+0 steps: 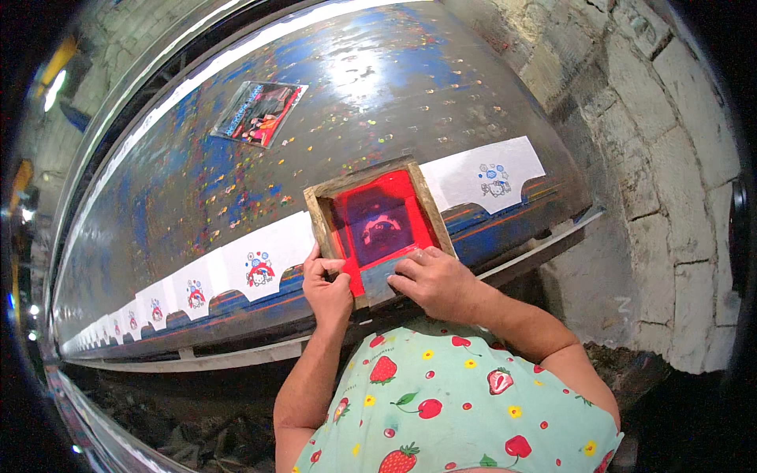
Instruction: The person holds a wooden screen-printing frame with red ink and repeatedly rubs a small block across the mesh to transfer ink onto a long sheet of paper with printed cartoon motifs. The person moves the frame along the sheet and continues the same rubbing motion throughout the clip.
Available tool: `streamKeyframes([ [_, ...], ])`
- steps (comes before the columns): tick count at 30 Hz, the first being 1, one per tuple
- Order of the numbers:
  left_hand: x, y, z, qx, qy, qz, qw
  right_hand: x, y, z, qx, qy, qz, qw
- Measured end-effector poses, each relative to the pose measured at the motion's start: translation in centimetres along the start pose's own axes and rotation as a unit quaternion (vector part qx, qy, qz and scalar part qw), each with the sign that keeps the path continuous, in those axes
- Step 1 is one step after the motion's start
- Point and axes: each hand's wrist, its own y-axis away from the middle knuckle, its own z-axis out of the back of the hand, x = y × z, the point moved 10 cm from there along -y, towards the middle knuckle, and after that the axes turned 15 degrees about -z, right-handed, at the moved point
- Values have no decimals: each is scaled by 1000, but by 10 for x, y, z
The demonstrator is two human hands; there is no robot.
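A wooden screen-printing frame lies on the long dark table, over the row of white pieces. Red ink rims its mesh, and a darker purple window with a pale design shows in the middle. My left hand is closed at the frame's near left corner, its thumb against the side. At the near end of the screen, my right hand grips a flat grey-blue squeegee, fingers bent over its right part. The piece beneath the frame is mostly hidden.
White cut pieces with red and blue prints run along the near edge to the left. Right of the frame lies a piece with a blue and black print. A plastic-sleeved picture sheet lies farther back; a stone wall stands right.
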Motion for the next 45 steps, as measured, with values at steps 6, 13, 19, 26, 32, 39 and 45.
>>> streamKeyframes([
  [6,7,2,-3,-42,73,21,996,-35,-46,11,117,-35,49,991],
  [13,5,1,1,-36,35,4,999,-72,-114,17,25,-43,7,999],
  [19,0,-2,1,-11,7,-7,1000,-91,-140,8,-17,-28,-29,999],
  [26,14,1,-4,-46,101,16,994,-74,-106,-11,-11,5,-23,1000],
  [32,11,2,-1,-36,91,-4,995,-32,-51,-14,-21,10,-28,999],
  [39,6,-1,-1,-21,60,25,998,-3,-14,-8,8,-15,-58,998],
  [45,3,1,-6,-1,74,59,996,7,3,-8,42,-50,-92,994],
])
